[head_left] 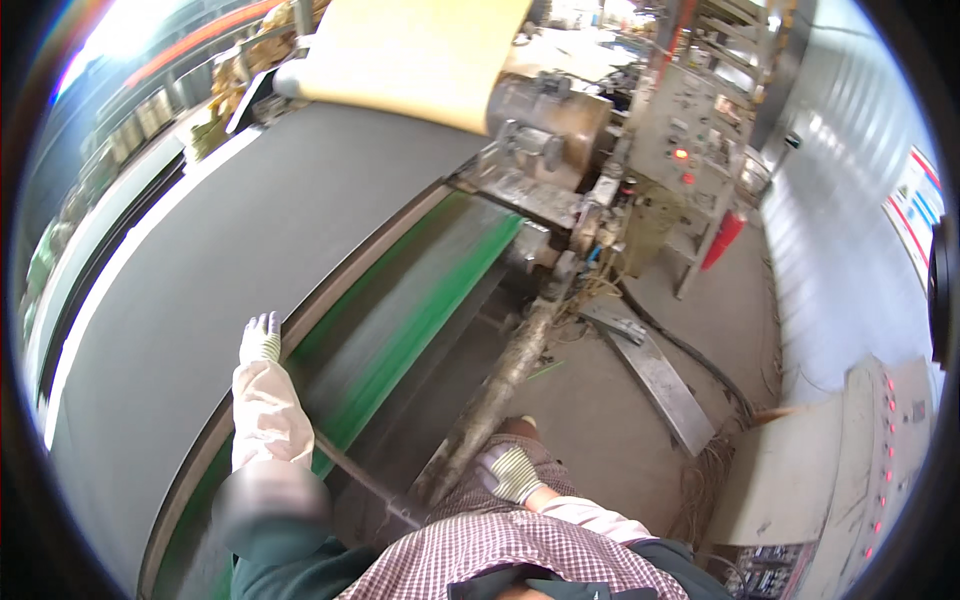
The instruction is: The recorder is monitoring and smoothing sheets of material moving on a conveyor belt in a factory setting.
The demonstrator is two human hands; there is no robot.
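Note:
My left hand (261, 338), in a striped work glove, reaches forward to the near edge of a wide dark grey sheet (250, 220). Its fingers are stretched out and lie by the long metal rail (330, 290) that borders the sheet; nothing is gripped. My right hand (511, 473), gloved the same way, rests low against the checkered apron (470, 550) over my leg. No object shows in it, and its fingers seem to lie loosely on the cloth. Below the rail runs a green and dark band (420, 310), partly smeared in the picture.
A yellowish sheet (410, 60) passes over a roller at the far end, beside a motor-like drum (560, 130). A rusty pipe (500, 380) runs along my right. Metal plates (660, 385) and a cable (690, 350) lie on the floor. A control cabinet (830, 470) stands at right.

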